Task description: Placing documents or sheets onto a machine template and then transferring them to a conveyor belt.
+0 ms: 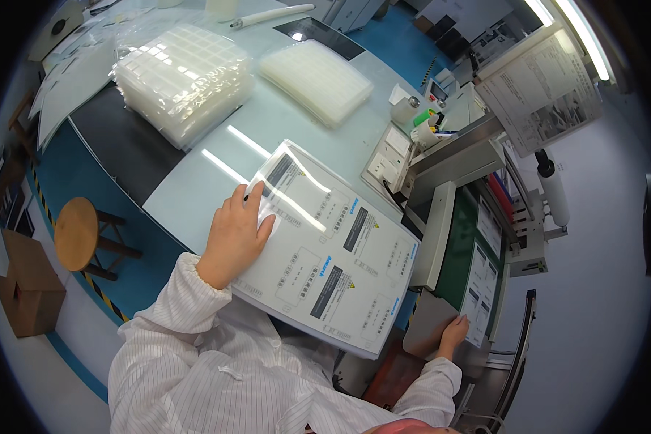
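My left hand (pixel 236 233) lies flat, fingers spread, on the left edge of a stack of white printed label sheets (pixel 333 249) resting on the pale table (pixel 217 181). My right hand (pixel 453 333) pinches the lower corner of a single printed sheet (pixel 479 293) that lies on the green bed of a feeding machine (pixel 452 260) to the right of the stack. Both arms wear white striped sleeves.
Two stacks of clear plastic trays (pixel 184 79) (pixel 317 78) sit at the far side of the table, with a white tube (pixel 271 14) behind. A document holder (pixel 539 90) stands above the machine. A round wooden stool (pixel 76 233) and a cardboard box (pixel 27 286) stand on the floor at left.
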The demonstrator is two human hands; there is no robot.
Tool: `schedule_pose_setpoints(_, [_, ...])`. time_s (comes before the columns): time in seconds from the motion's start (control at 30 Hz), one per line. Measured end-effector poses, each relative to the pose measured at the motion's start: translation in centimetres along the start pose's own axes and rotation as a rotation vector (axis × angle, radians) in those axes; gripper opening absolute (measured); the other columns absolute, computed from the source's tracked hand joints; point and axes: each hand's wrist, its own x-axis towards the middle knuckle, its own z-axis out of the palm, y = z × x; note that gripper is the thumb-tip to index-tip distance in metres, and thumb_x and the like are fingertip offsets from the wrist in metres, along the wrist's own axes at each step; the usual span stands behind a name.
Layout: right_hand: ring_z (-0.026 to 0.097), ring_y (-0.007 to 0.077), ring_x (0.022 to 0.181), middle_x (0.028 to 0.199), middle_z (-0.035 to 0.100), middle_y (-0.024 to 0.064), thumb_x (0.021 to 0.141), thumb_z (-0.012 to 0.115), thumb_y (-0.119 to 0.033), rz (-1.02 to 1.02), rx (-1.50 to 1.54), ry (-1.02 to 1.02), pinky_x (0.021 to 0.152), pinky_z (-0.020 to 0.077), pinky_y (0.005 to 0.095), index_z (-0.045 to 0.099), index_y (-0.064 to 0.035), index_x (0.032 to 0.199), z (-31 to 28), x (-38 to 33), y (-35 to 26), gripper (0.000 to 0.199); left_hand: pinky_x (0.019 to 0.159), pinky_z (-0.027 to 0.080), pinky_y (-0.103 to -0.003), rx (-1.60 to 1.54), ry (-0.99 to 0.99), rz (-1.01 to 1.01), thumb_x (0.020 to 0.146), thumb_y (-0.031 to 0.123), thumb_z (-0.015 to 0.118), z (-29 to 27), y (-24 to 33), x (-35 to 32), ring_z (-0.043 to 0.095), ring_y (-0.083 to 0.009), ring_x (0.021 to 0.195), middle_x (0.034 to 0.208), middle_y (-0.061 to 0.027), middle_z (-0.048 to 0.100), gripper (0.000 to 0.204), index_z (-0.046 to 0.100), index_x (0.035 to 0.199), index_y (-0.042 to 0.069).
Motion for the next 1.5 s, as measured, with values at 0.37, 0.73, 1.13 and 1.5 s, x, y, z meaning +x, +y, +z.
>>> schedule_pose_setpoints(0.37, [0.057, 0.0425, 0.109, 0.116, 0.061, 0.0272, 0.097, 0.046, -0.017, -0.043, -0.12, 0.007, 0.095, 0.045, 0.0464, 0.058, 0.0062, 0.121, -0.2, 0.3, -0.9, 0.036, 0.083, 0.047, -0.043, -0.027, -0.02, -0.005, 0.089, 0.022, 0.063, -0.2, -0.1, 0.3, 0.056, -0.037, 0.101, 0.125, -0.0261, 0.048, 0.057, 0.042, 0.136, -0.002])
schedule_pose_setpoints(0.73, [0.059, 0.0434, 0.105, 0.114, 0.063, 0.0265, 0.097, 0.044, -0.016, -0.066, -0.052, 0.088, 0.092, 0.047, 0.0468, 0.059, 0.0071, 0.118, 0.1, 0.1, -1.5, 0.035, 0.089, 0.047, -0.045, -0.035, -0.064, -0.046, 0.089, 0.021, 0.062, -0.5, -0.1, -0.2, 0.057, -0.038, 0.101, 0.128, -0.0277, 0.048, 0.057, 0.041, 0.137, -0.003])
schedule_pose_setpoints(1.13, [0.061, 0.041, 0.102, 0.112, 0.065, 0.0239, 0.093, 0.047, -0.013, 0.045, 0.034, 0.198, 0.091, 0.0481, 0.0462, 0.063, 0.0047, 0.114, 2.0, -0.3, -1.5, 0.032, 0.096, 0.045, -0.042, -0.105, -0.068, 0.021, 0.091, 0.019, 0.058, 0.2, 0.1, 0.9, 0.053, -0.0396, 0.116, 0.129, -0.0239, 0.049, 0.054, 0.041, 0.139, 0.0])
schedule_pose_setpoints(1.5, [0.047, 0.0326, 0.126, 0.132, 0.055, 0.0168, 0.092, 0.055, -0.029, 0.255, -0.073, 0.201, 0.105, 0.0334, 0.0507, 0.057, -0.0038, 0.125, -0.9, -1.0, -3.8, 0.042, 0.104, 0.037, -0.037, -0.154, -0.161, 0.03, 0.097, 0.025, 0.055, 1.8, -0.9, 0.7, 0.048, -0.0332, 0.124, 0.136, -0.0221, 0.047, 0.053, 0.041, 0.141, 0.0])
